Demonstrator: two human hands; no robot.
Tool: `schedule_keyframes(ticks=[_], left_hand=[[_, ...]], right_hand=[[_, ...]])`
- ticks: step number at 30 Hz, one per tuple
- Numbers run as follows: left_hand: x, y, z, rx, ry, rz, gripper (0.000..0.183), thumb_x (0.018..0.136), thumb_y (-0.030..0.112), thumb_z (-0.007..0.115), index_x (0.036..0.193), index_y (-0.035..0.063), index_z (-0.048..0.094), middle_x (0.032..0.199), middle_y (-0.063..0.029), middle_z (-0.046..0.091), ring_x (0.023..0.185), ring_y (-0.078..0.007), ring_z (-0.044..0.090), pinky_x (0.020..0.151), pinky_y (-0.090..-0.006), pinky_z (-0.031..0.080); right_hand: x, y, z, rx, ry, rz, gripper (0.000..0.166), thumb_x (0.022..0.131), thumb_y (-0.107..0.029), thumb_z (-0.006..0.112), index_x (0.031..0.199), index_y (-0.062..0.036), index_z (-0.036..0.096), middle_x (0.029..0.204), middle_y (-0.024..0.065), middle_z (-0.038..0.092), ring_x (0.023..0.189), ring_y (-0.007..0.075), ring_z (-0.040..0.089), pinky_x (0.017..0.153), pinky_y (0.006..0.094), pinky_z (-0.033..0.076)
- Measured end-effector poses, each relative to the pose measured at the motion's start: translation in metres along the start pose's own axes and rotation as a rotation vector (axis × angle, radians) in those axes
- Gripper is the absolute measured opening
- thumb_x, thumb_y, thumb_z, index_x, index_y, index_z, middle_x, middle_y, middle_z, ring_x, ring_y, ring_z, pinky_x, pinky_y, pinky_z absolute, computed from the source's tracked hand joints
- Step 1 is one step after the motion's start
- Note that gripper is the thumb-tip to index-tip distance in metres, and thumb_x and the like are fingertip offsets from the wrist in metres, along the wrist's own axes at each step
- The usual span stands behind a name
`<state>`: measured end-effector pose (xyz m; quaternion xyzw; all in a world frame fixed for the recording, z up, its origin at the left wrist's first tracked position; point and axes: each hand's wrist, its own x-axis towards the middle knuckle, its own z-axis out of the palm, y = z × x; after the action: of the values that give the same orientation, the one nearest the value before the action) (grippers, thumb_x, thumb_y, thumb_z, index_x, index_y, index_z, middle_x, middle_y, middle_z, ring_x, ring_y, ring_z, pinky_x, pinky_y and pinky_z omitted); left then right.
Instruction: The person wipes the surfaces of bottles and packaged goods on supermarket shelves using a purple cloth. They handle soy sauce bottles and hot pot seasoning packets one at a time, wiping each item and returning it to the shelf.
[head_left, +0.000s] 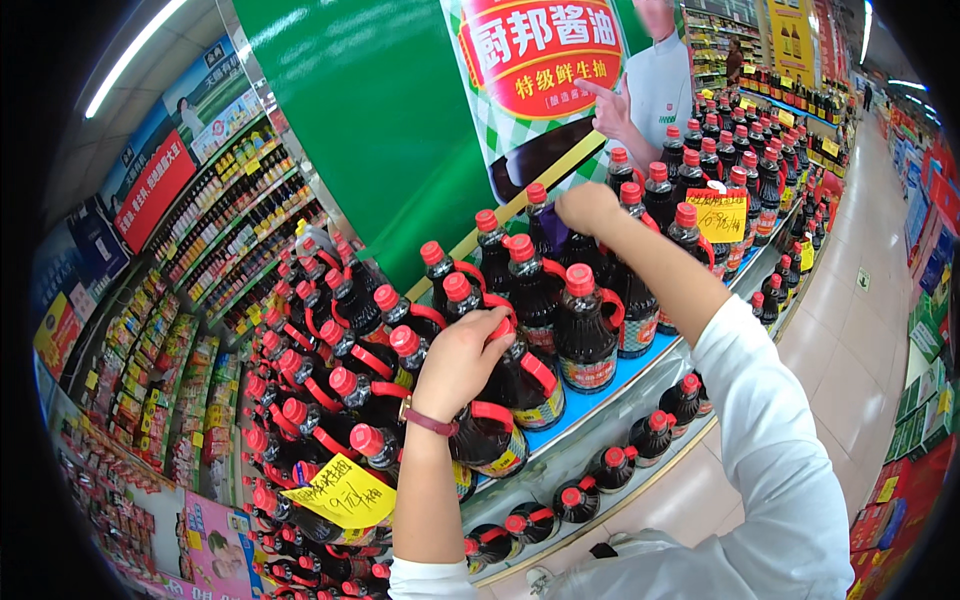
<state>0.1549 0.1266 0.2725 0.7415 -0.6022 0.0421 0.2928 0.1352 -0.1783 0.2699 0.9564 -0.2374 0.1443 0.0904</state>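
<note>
Dark soy sauce bottles with red caps and red handles crowd a shelf in front of me. My left hand (459, 361), with a dark red strap at the wrist, rests its fingers on the red cap of a handled bottle (525, 382). Farther back, my right hand (587, 208) grips a dark purple cloth (553, 229) against the bottles near the green display panel. A bottle with an upright red cap (587, 330) stands at the shelf's front edge, between my two arms. Part of the cloth is hidden by my right hand and the bottles.
A lower ledge (622, 502) holds more bottles. Yellow handwritten price cards (346, 491) sit among the bottles at left and right. Behind rises a green panel (360, 135) with a printed soy sauce picture. A tiled aisle (832, 330) runs along the right; stocked shelves (225, 225) stand left.
</note>
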Motion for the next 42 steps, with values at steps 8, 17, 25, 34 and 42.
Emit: schedule_keyframes(ticks=[8, 17, 25, 34, 42], left_hand=[[-0.001, -0.003, -0.001, -0.003, 0.005, 0.019, 0.029, 0.083, 0.014, 0.058, 0.109, 0.0009, 0.057, 0.097, -0.0169, 0.060, 0.090, -0.0340, 0.058, 0.077, -0.0384, 0.047], [0.004, 0.000, 0.005, 0.006, 0.005, 0.033, 0.031, 0.084, 0.019, 0.057, 0.110, 0.0006, 0.057, 0.095, -0.0164, 0.061, 0.088, -0.0332, 0.058, 0.074, -0.0376, 0.046], [0.001, -0.007, 0.004, -0.013, 0.010, 0.063, 0.033, 0.082, 0.015, 0.058, 0.111, -0.0010, 0.056, 0.097, -0.0172, 0.060, 0.089, -0.0336, 0.058, 0.077, -0.0398, 0.047], [0.000, -0.006, 0.007, -0.002, 0.057, 0.077, 0.031, 0.082, 0.015, 0.058, 0.109, -0.0007, 0.057, 0.095, -0.0164, 0.061, 0.087, -0.0336, 0.058, 0.075, -0.0410, 0.047], [-0.003, -0.008, 0.003, -0.010, 0.065, -0.002, 0.029, 0.083, 0.019, 0.059, 0.107, 0.0022, 0.060, 0.096, -0.0166, 0.062, 0.089, -0.0324, 0.059, 0.076, -0.0363, 0.047]], right_hand=[[-0.007, -0.011, -0.038, 0.550, 0.423, -0.337, 0.027, 0.086, -0.029, 0.051, 0.082, -0.0051, 0.064, 0.079, 0.0165, 0.063, 0.074, 0.0352, 0.061, 0.066, 0.0433, 0.047], [0.015, -0.031, -0.013, 0.551, -0.311, -0.004, 0.037, 0.086, -0.035, 0.054, 0.081, -0.0007, 0.066, 0.064, 0.0124, 0.062, 0.045, 0.0239, 0.060, 0.045, 0.0346, 0.049], [-0.032, -0.053, -0.018, 0.718, 0.250, -0.704, 0.011, 0.079, -0.014, 0.059, 0.081, -0.0036, 0.064, 0.087, 0.0116, 0.059, 0.084, 0.0301, 0.058, 0.073, 0.0390, 0.045], [-0.013, -0.023, -0.050, 0.232, -0.354, -0.692, 0.008, 0.068, -0.007, 0.061, 0.073, -0.0015, 0.063, 0.066, 0.0163, 0.057, 0.068, 0.0298, 0.059, 0.063, 0.0379, 0.044], [-0.003, -0.051, -0.057, 0.490, 0.238, -0.648, 0.017, 0.071, -0.008, 0.055, 0.084, -0.0010, 0.063, 0.091, 0.0180, 0.061, 0.083, 0.0340, 0.059, 0.073, 0.0402, 0.046]])
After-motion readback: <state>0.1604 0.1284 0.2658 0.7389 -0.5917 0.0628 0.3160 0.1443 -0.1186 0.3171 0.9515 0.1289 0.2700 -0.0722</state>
